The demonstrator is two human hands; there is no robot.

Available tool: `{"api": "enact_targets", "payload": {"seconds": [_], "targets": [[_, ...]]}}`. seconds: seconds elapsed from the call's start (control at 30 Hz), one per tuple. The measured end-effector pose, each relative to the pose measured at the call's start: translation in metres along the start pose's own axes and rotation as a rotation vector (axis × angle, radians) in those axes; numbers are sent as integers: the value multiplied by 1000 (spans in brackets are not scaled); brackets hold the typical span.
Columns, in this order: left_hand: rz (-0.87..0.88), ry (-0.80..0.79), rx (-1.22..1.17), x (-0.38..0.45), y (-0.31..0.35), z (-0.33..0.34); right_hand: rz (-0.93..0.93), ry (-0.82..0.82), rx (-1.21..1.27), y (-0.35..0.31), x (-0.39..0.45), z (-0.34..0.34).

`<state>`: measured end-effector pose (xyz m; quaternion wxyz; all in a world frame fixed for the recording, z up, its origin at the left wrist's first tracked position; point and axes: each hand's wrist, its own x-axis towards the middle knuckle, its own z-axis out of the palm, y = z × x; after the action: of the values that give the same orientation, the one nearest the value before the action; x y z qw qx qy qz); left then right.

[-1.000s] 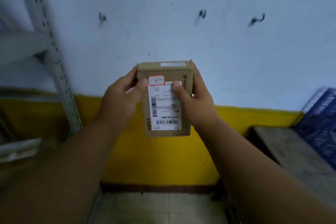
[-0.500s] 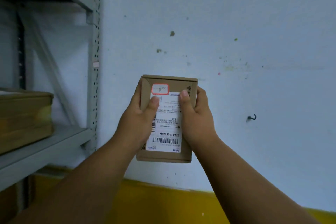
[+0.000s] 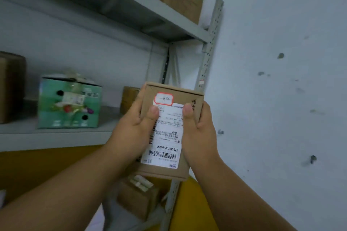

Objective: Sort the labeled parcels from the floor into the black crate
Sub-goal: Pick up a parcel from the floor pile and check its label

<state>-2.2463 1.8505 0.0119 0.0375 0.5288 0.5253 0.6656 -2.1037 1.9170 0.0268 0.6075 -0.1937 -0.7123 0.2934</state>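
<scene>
Gripping the stiff, seemingly light cardboard parcel point(image 3: 170, 133) by its long sides, left hand point(image 3: 131, 137) and right hand point(image 3: 199, 133) pinch it, thumbs on the label.

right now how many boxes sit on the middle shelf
3 in view: a brown box at far left, a green printed box beside it, another brown box partly behind the held parcel. More may be hidden.

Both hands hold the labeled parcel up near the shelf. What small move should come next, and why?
Probably lower the parcel and turn to look for the black crate, which is not in view. Left hand and right hand grip it firmly, label facing the camera, so it seems ready to carry.
</scene>
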Motion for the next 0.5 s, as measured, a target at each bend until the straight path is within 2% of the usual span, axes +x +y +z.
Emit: {"api": "enact_targets", "payload": {"seconds": [0.17, 0.27, 0.5], "targets": [[-170, 134, 163, -69, 12, -89, 52, -168, 193, -28, -58, 66], [-175, 180, 267, -104, 29, -123, 53, -231, 227, -48, -89, 90], [-183, 316, 319, -184, 57, -184, 94, -347, 214, -102, -161, 127]]}}
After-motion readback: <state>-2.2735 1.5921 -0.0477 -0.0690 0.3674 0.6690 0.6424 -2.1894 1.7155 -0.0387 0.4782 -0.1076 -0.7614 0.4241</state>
